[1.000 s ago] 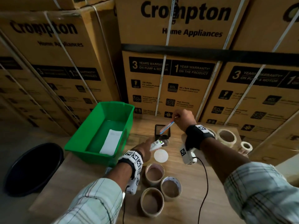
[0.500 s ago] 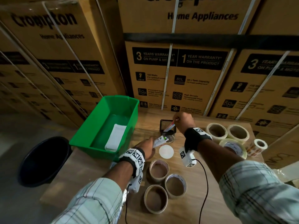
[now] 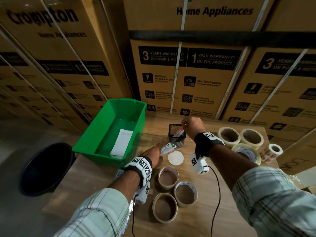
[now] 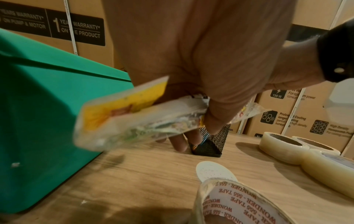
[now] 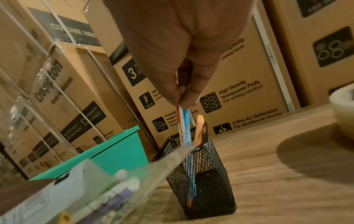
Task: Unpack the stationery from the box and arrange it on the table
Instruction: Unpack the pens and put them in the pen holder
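Observation:
My right hand (image 3: 191, 125) (image 5: 181, 97) pinches the tops of two or three thin pens (image 5: 184, 121), red, white and blue, whose lower ends stand inside a black mesh pen holder (image 3: 177, 135) (image 5: 201, 174). An orange pen (image 5: 199, 128) leans in the holder beside them. My left hand (image 3: 153, 154) (image 4: 201, 121) grips a clear plastic pack of pens (image 3: 168, 147) (image 4: 134, 118) with a yellow card, just left of the holder. The green plastic box (image 3: 95, 134) stands at the left with a white paper pad (image 3: 121, 144) lying in it.
A white disc (image 3: 175, 157) lies on the wooden table (image 3: 95, 178) near my left hand. Three tape rolls (image 3: 184, 190) stand in front, several more (image 3: 242, 139) at the right. Stacked cartons (image 3: 188, 74) wall the back. A black bin (image 3: 42, 168) sits left, on the floor.
My right hand has lowered the pens from a slant above the holder down into it. My left hand with the pack has stayed by the holder. The camera has tilted down.

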